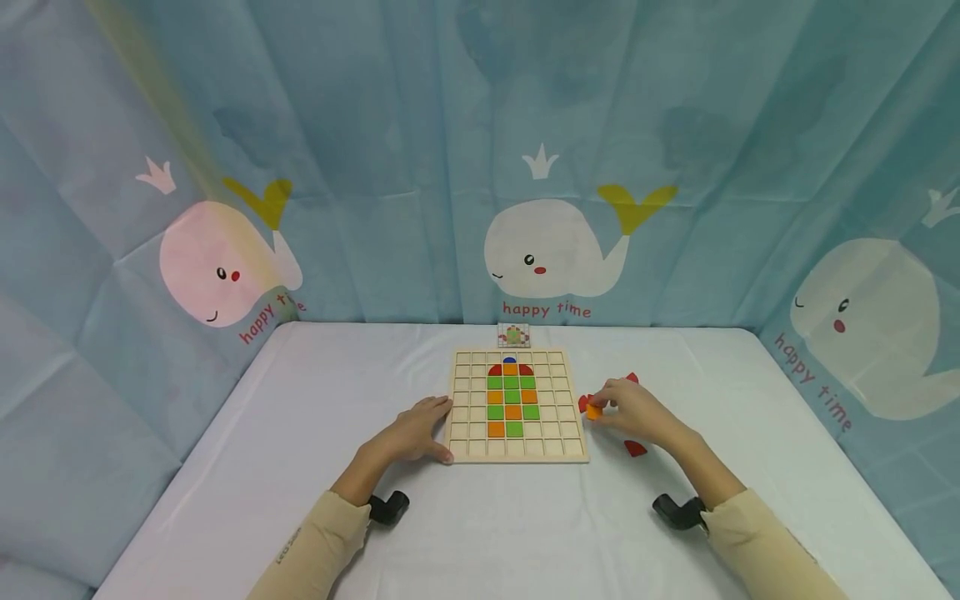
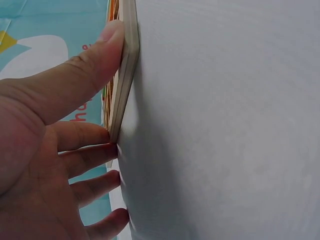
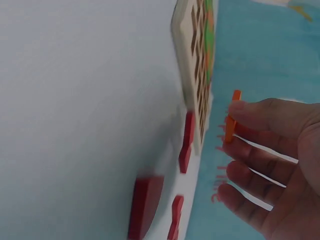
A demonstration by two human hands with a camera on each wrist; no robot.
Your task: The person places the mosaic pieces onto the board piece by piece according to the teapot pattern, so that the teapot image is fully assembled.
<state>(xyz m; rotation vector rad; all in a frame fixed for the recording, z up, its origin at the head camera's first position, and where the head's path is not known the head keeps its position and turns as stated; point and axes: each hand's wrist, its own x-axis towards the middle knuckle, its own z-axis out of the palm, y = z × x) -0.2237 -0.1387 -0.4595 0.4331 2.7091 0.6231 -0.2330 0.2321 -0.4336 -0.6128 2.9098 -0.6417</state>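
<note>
A wooden grid board [image 1: 555, 433] lies on the white table, with green, orange, red and blue tiles set in its middle columns. My left hand [image 1: 420, 429] rests at the board's left edge, fingers spread; in the left wrist view its thumb [image 2: 102, 55] touches the board's rim. Just right of the board, my right hand [image 1: 633, 408] pinches an orange square tile [image 3: 233, 116] between thumb and fingers, held above the table. Red pieces lie around that hand, one of them a red quarter-round piece [image 1: 635, 448] on its near side.
Behind the board stands a small card [image 1: 513, 335] with a coloured pattern on a grid. A pale blue curtain [image 1: 390, 167] with whale prints hangs behind the table. Black wrist mounts [image 1: 390, 507] jut from both sleeves.
</note>
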